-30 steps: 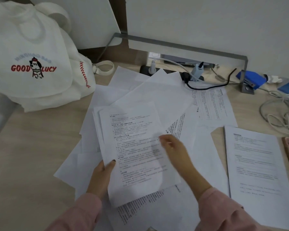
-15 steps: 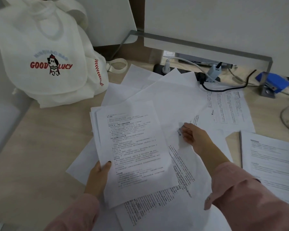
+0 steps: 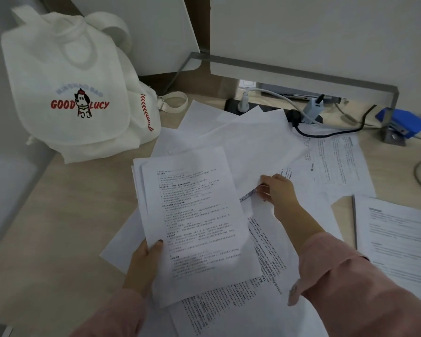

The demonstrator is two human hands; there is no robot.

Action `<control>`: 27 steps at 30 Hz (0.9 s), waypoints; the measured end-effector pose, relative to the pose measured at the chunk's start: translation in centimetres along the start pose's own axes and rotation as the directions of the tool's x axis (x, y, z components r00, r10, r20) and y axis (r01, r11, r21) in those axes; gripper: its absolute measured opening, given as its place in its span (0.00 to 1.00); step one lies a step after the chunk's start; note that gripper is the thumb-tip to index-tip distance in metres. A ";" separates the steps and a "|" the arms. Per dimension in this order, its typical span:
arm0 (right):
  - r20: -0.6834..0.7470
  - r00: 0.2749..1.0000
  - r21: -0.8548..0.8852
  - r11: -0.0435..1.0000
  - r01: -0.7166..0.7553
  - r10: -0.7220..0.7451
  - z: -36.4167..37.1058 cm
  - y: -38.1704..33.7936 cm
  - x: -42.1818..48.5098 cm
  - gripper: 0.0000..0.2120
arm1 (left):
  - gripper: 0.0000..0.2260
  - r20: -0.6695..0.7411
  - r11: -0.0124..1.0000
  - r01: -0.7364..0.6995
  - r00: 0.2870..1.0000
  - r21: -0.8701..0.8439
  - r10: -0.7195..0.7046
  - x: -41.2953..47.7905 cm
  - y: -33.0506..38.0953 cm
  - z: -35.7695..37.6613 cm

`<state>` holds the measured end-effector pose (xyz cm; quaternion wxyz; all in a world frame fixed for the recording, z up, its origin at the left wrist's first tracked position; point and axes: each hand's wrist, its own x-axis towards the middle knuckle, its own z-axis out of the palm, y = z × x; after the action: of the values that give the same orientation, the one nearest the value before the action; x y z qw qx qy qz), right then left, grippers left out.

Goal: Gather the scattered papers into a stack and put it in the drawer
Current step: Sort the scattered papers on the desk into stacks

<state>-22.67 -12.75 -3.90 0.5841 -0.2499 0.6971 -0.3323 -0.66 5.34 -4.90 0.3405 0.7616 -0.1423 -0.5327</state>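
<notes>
- Mid-gathering — left hand point(image 3: 143, 262) grips the part-built stack point(image 3: 192, 215) by its lower corner.
- Right hand point(image 3: 278, 194) pinches a loose sheet point(image 3: 253, 154) by its edge — next, I'd say, lift it onto the stack.

A: Where is the desk point(image 3: 58, 210) bare?
B: On the left, by the white bag point(image 3: 78, 93). Papers point(image 3: 253, 142) cover the middle. At the back, a grey plug point(image 3: 312, 110) and a black cable point(image 3: 326, 135) block the way.

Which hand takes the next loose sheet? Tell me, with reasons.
Right. The right hand pinches the edge of a loose sheet beside the stack, while the left hand is busy holding that stack by its bottom edge.
</notes>
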 end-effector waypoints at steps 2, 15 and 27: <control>-0.069 0.989 -0.144 0.982 0.121 -0.132 -0.7 -0.6 -0.8 0.11 | 0.16 -0.011 1.000 -0.016 1.000 -0.019 0.016 -0.2 0.1 0.0; 0.237 0.393 -0.817 0.037 0.576 -0.888 -6.1 -7.5 -11.6 0.07 | 0.15 0.055 0.990 -0.013 0.998 -0.141 0.021 -1.1 0.6 3.1; 0.611 0.476 -0.676 -0.104 0.730 -0.633 -0.9 5.3 -11.4 0.10 | 0.17 0.119 0.984 0.015 0.993 -0.178 0.007 -2.8 -0.4 4.6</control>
<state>-21.12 -0.76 -0.42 0.1169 -0.8529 0.4914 -0.1320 -6.04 5.55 -4.11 0.3973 0.6950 -0.1125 -0.5886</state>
